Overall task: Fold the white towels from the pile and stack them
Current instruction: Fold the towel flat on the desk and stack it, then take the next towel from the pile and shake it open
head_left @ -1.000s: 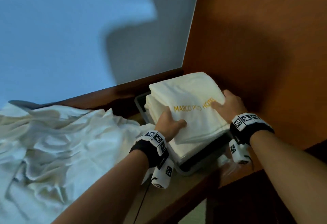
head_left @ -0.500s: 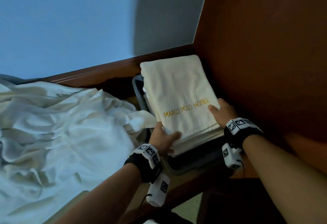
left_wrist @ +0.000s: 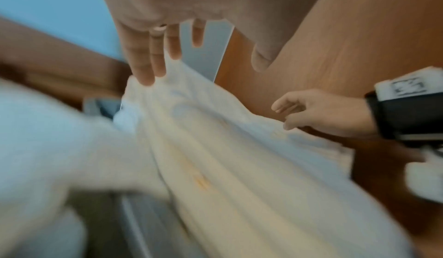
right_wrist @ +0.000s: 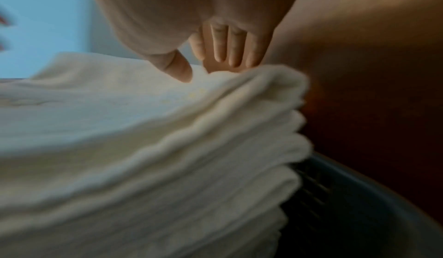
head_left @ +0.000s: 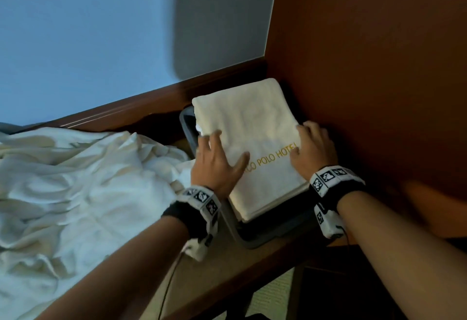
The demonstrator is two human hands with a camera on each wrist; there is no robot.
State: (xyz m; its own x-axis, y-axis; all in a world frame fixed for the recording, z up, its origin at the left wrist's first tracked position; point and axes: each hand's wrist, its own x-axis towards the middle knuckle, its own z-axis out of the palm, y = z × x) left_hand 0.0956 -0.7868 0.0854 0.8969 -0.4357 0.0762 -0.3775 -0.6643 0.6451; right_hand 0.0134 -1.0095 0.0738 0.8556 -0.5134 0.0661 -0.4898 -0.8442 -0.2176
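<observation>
Left of the grey plastic basket, a crumpled pile of unfolded white towels spreads across the wooden counter and reaches the basket's left wall. In the basket sits a stack of folded white towels, and the top folded white towel with gold "POLO HOTEL" lettering lies flat on that stack, rising above the basket's rim. The left hand rests on the left part of this top towel, over the start of the lettering; its grip is wide open, fingers spread and straight, fingertips touching the cloth, holding nothing. The right hand rests on the towel's right edge, at the end of the lettering; its grip is open too, fingers held together and nearly straight, tips and thumb touching the folded edge without closing round it. Right of the basket, close beside it, stands a brown wooden panel. Behind the basket runs a dark wooden ledge under a pale blue wall.
</observation>
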